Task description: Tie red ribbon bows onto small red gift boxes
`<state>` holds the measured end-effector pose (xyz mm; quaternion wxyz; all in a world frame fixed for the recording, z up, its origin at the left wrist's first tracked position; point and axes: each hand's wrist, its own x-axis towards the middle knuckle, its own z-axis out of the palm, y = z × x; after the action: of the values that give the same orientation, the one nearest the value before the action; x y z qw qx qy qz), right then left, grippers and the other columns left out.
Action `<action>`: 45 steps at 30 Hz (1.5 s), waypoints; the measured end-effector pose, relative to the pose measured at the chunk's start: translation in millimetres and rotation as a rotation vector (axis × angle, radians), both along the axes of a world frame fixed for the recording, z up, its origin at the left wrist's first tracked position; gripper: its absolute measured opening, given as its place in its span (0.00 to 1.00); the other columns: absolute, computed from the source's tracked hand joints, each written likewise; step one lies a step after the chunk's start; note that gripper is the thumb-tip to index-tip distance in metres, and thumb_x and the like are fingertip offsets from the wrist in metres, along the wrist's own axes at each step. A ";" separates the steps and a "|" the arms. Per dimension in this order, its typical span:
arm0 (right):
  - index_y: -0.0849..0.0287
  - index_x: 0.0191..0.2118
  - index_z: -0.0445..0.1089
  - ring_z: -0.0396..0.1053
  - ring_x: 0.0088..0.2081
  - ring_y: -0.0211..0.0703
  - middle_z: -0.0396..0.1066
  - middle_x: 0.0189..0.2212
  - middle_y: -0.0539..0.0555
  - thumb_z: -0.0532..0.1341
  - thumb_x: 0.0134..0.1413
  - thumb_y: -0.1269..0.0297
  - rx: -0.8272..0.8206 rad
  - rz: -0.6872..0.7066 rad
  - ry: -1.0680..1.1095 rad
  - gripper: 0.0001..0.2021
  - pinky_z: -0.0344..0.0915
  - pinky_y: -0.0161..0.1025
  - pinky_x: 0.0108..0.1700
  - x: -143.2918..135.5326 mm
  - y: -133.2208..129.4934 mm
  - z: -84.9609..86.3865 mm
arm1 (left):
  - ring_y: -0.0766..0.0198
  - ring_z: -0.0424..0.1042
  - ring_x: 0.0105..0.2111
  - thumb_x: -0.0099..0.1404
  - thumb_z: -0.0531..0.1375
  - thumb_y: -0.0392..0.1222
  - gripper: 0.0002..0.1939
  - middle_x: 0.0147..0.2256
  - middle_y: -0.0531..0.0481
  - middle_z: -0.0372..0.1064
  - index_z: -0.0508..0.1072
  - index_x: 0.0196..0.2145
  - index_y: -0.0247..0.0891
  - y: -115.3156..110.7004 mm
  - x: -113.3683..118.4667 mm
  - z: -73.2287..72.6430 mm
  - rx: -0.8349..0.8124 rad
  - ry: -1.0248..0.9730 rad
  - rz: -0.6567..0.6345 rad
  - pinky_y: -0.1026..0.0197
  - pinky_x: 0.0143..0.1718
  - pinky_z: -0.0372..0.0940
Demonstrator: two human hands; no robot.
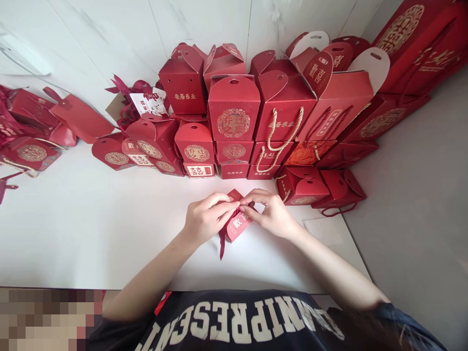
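Note:
A small red box [237, 225] with white lettering lies at an angle on the white table, under both hands. Dark red ribbon [222, 243] is around it, one tail hanging off its lower left side onto the table. My left hand [211, 214] comes in from the left, its fingertips pinched together on the ribbon at the box's middle. From the right, my right hand [268, 211] pinches the ribbon at the same spot, thumb and forefinger meeting. The fingertips of both hands nearly touch and hide the ribbon's crossing.
Stacked red gift boxes [234, 109] stand along the wall behind the hands, some with rope handles. More red boxes and ribbons [32, 122] lie at the far left. Large red bags [420, 53] stand at the back right. The white table's [91, 234] front edge is near my body.

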<state>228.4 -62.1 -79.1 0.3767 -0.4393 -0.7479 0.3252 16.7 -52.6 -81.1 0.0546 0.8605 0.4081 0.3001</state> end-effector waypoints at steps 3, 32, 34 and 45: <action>0.58 0.35 0.73 0.71 0.36 0.42 0.75 0.32 0.52 0.62 0.58 0.69 0.139 -0.054 -0.084 0.03 0.62 0.44 0.46 -3.9 -2.2 1.7 | 0.68 0.76 0.31 0.67 0.59 0.39 0.08 0.33 0.52 0.78 0.80 0.38 0.44 0.8 2.8 -0.2 -0.003 -0.126 -0.037 0.67 0.34 0.68; 0.54 0.44 0.67 0.70 0.49 0.49 0.73 0.45 0.55 0.60 0.59 0.68 0.010 -0.176 0.096 0.08 0.62 0.50 0.54 -4.9 -11.6 4.0 | 0.69 0.76 0.29 0.60 0.65 0.31 0.08 0.32 0.52 0.78 0.79 0.36 0.40 0.5 10.5 -17.1 0.087 -0.393 -0.083 0.67 0.32 0.71; 0.55 0.41 0.68 0.69 0.51 0.50 0.72 0.47 0.56 0.62 0.56 0.70 -0.016 -0.100 0.060 0.07 0.62 0.50 0.54 -6.4 -9.4 4.2 | 0.69 0.76 0.29 0.59 0.65 0.30 0.09 0.32 0.52 0.77 0.79 0.37 0.41 1.3 9.7 -17.9 0.103 -0.398 -0.079 0.67 0.32 0.71; 0.55 0.41 0.65 0.70 0.42 0.45 0.71 0.38 0.54 0.60 0.60 0.67 -0.068 -0.196 0.179 0.05 0.64 0.46 0.49 -18.7 -13.1 -2.1 | 0.69 0.76 0.28 0.58 0.66 0.29 0.09 0.31 0.52 0.77 0.78 0.35 0.40 1.9 11.7 -19.4 0.104 -0.433 -0.053 0.68 0.31 0.70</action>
<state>209.7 -75.2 -81.2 0.4569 -0.4921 -0.6532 0.3498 28.4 -50.8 -100.5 0.1046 0.7881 0.3479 0.4969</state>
